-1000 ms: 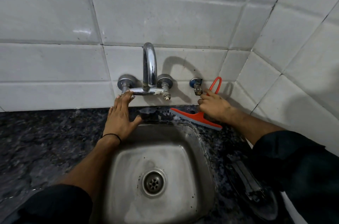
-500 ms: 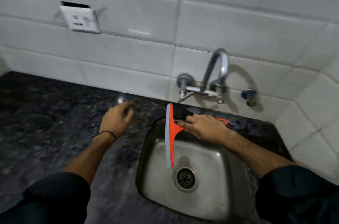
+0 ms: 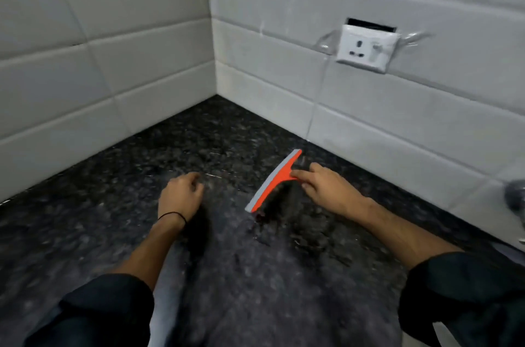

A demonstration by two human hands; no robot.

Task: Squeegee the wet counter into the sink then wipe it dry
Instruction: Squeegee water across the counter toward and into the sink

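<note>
The dark speckled stone table (image 3: 227,131) reaches a tiled corner beyond both hands, carrying an orange squeegee (image 3: 274,180) slanted between the left hand (image 3: 180,194) and right hand (image 3: 326,189), with a shiny wet patch (image 3: 264,229) just nearer than its lower end.

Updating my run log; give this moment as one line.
right hand: grips squeegee, low over counter | left hand: loosely curled, empty

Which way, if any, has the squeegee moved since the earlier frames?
Yes. The squeegee went left along the counter, from right of the wall socket to its left.
</note>
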